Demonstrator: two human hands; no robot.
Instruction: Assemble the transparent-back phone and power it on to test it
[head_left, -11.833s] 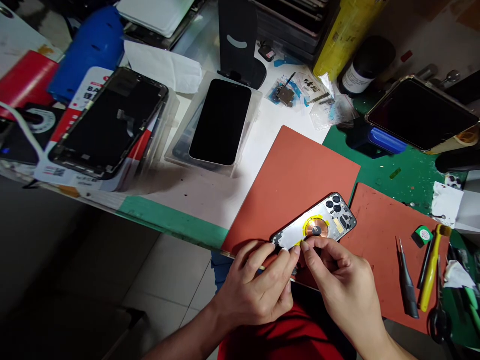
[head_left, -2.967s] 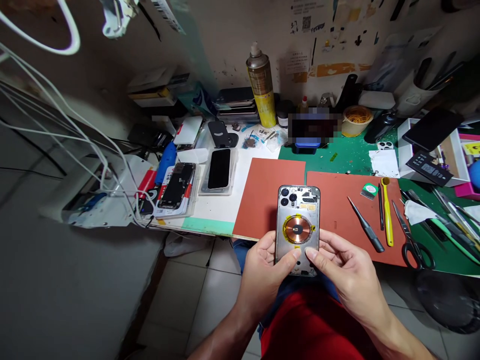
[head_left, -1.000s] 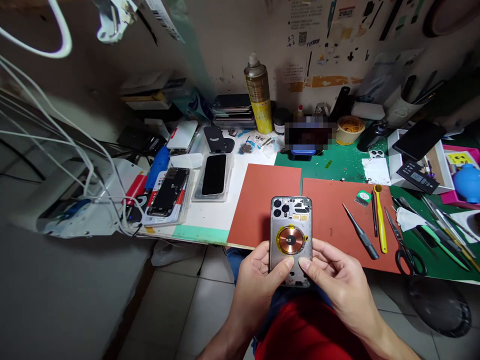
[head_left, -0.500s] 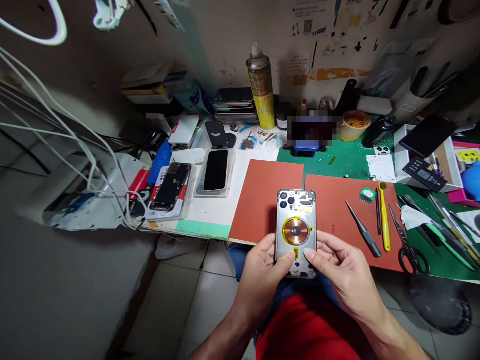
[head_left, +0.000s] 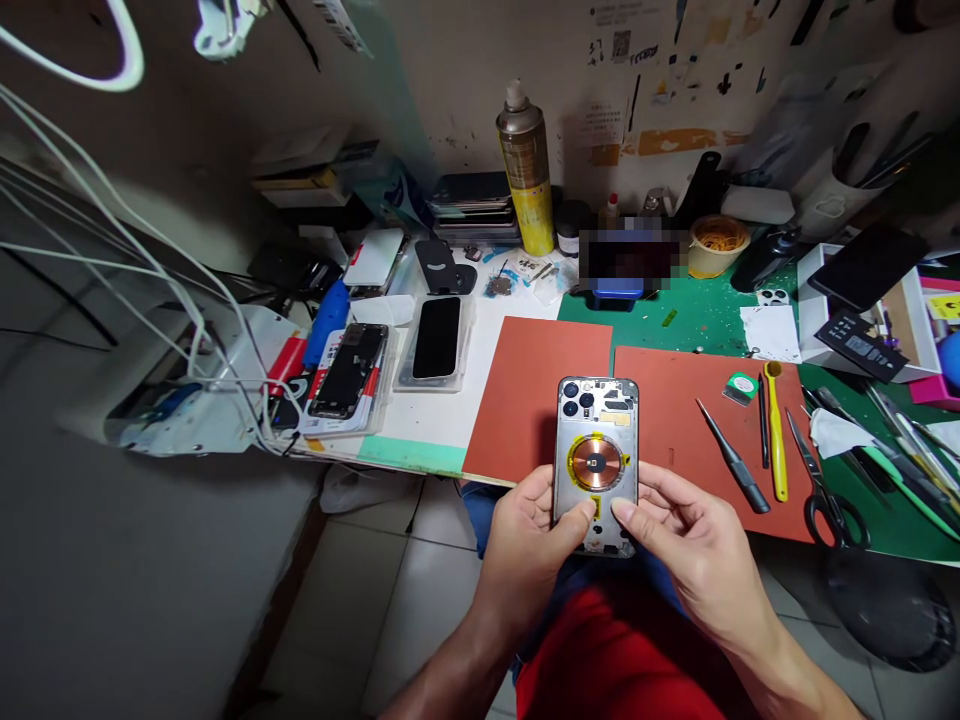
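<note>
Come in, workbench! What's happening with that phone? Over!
Left hand, right hand: both gripping the lower half of the phone. Copper coil exposed on its back. Nothing seen blocking the hands; scissors off to the right.

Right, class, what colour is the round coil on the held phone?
The round coil is copper-coloured; the head view shows it best.
</note>
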